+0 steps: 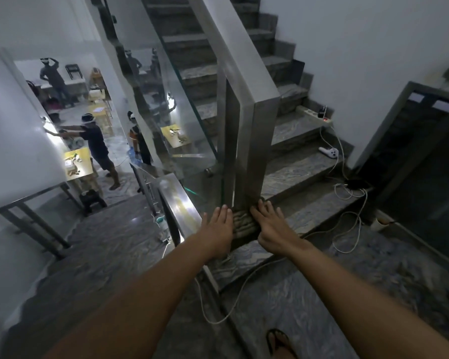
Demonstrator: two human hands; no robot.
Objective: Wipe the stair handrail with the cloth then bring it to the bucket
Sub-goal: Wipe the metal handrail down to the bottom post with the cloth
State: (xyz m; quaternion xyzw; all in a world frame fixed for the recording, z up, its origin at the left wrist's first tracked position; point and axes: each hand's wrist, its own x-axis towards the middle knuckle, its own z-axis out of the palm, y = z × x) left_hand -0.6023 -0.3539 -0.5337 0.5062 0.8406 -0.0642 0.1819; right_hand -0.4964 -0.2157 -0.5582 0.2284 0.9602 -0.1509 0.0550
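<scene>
A steel handrail [240,73] runs down the stairs and turns into a square post [257,151] that stands on the lowest step. At the foot of the post lies a bunched brownish cloth [244,224]. My left hand [218,226] presses flat against the cloth's left side, fingers spread. On the cloth's right side rests my right hand [270,224], fingers also spread. Both arms reach forward and down. No bucket shows in the view.
A glass panel [182,104] fills the rail's left side. White cables [347,224] trail over the steps and floor, with a power strip [314,114] higher up. A lower rail [174,203] descends left. People stand in the room below. My sandalled foot [280,343] is near.
</scene>
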